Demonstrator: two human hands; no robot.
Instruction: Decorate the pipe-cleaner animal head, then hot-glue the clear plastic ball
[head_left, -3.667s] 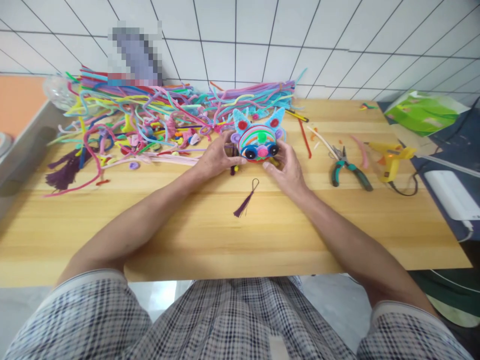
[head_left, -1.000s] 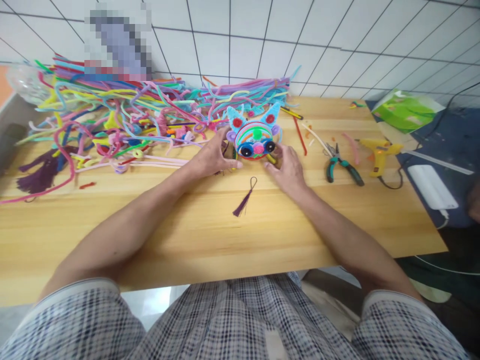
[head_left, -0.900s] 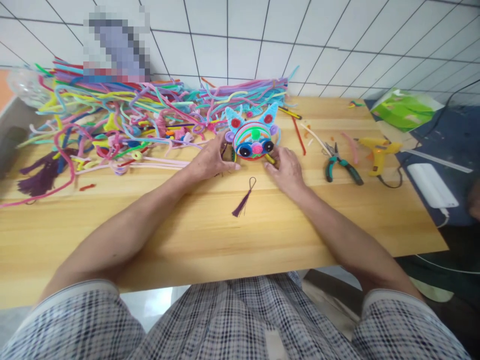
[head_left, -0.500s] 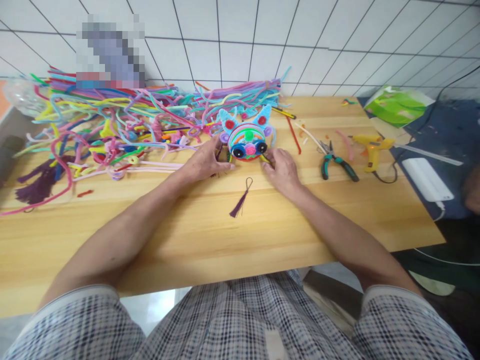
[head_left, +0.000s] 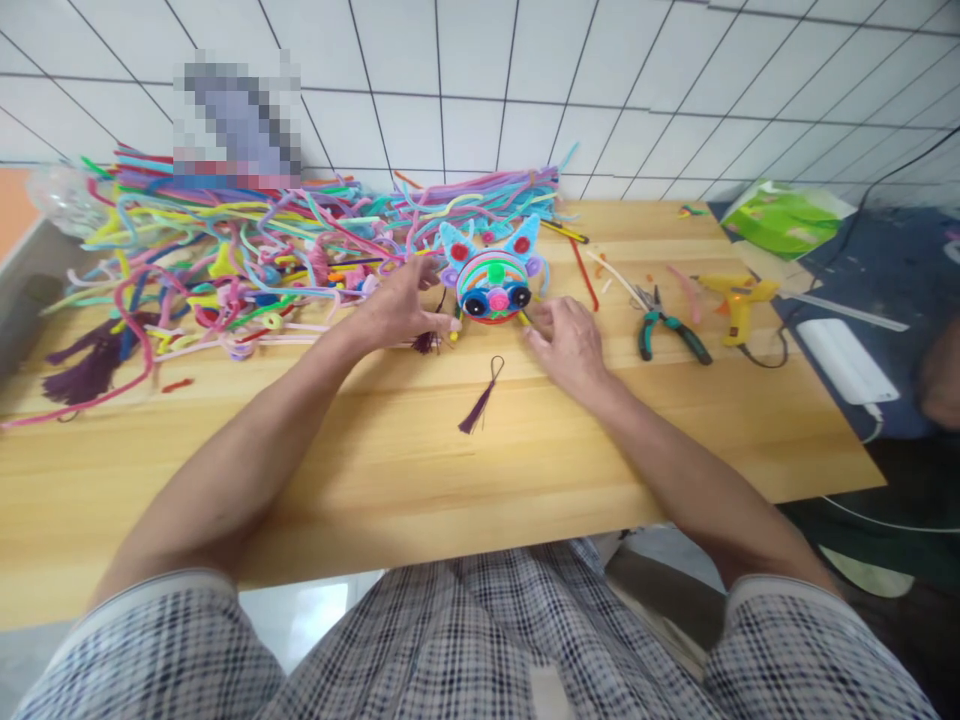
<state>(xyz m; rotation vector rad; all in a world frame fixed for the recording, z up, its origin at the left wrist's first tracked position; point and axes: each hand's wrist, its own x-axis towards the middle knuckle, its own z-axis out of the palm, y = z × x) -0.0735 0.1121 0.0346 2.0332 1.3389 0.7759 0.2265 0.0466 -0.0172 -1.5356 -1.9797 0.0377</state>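
Observation:
A colourful animal head made of pipe cleaners [head_left: 496,285], with blue pointed ears and round dark eyes, stands upright on the table. My left hand [head_left: 403,308] is just left of it, thumb and fingers apart, holding nothing. Beside its thumb hangs or lies a dark tassel [head_left: 426,341], partly hidden. On the other side my right hand [head_left: 566,338] has its fingers curled near the lower right of the head; whether they touch a yellow piece there is unclear. A loose purple tassel [head_left: 478,408] lies on the wood in front of the head.
A tangled heap of pipe cleaners [head_left: 300,240] covers the back left. Green-handled pliers [head_left: 667,330], a yellow glue gun [head_left: 739,300] and a red pipe cleaner [head_left: 583,272] lie to the right. A white power strip [head_left: 847,360] and a person's hand [head_left: 943,385] are at the far right.
My left hand has moved slightly left, away from the animal head, and opened wider. More of the dark tassel beside it shows. My right hand has barely moved.

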